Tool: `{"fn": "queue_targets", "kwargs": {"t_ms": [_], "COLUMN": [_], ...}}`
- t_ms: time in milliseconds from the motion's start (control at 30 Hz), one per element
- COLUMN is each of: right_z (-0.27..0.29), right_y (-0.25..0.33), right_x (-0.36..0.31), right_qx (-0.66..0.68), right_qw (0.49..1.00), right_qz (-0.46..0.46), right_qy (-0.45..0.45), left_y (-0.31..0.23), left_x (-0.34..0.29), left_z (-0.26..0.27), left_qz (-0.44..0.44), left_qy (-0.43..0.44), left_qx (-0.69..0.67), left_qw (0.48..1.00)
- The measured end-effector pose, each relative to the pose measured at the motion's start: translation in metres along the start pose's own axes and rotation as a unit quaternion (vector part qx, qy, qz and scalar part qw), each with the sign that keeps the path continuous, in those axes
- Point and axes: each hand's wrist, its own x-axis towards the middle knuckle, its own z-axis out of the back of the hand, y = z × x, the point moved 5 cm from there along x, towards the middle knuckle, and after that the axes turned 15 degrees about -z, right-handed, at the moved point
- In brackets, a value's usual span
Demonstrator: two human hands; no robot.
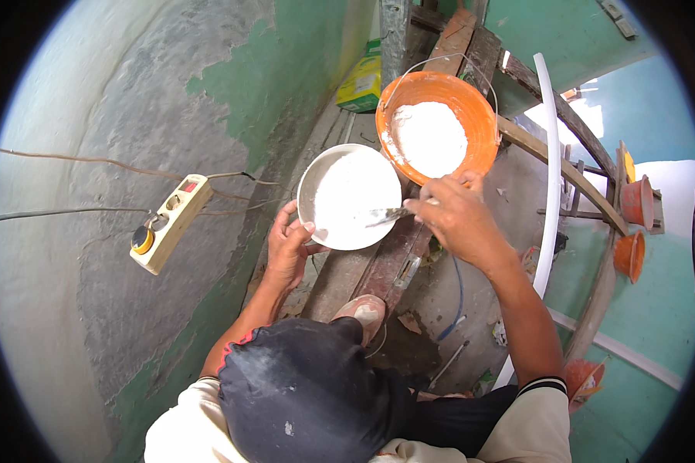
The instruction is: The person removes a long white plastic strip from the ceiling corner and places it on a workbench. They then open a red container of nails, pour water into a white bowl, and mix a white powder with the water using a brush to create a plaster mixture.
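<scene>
My left hand (287, 251) holds a round white bowl (306, 179), fingers under its left side and thumb at the rim. White powder or paste (355, 185) lies inside, too bright to tell which. My right hand (457, 216) is closed round the handle of a putty knife (390, 215), whose blade reaches over the right rim into the bowl. Just beyond stands an orange bucket (479, 116) with a wire handle and a heap of white powder (431, 139) in it. The bowl and bucket rims overlap in view; whether they touch, I cannot tell.
A power strip (174, 220) with cords hangs by the peeling wall at left. Dusty wooden planks (394, 266) run beneath the bowl. A white curved pipe (550, 177) and wooden poles (564, 162) stand at right. Orange pails (630, 255) and a green-yellow box (361, 85) are farther off.
</scene>
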Motion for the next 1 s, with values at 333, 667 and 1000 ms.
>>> {"fn": "queue_targets", "kwargs": {"t_ms": [333,667,1000], "right_z": [0.010,0.018,0.012], "right_y": [-0.003,0.001,-0.022], "right_x": [0.009,-0.002,0.015], "right_qx": [-0.173,-0.096,-0.019], "right_qw": [0.979,0.991,0.976], "right_qz": [-0.019,-0.018,-0.120], "right_qy": [-0.108,-0.094,-0.179], "left_y": [-0.003,-0.001,0.002], "left_x": [-0.001,-0.001,-0.003], "left_z": [-0.006,-0.003,-0.003], "left_qz": [-0.005,-0.002,0.001], "left_qy": [0.002,0.012,0.009], "left_qx": [0.004,0.038,-0.008], "left_qw": [1.000,0.999,1.000]}}
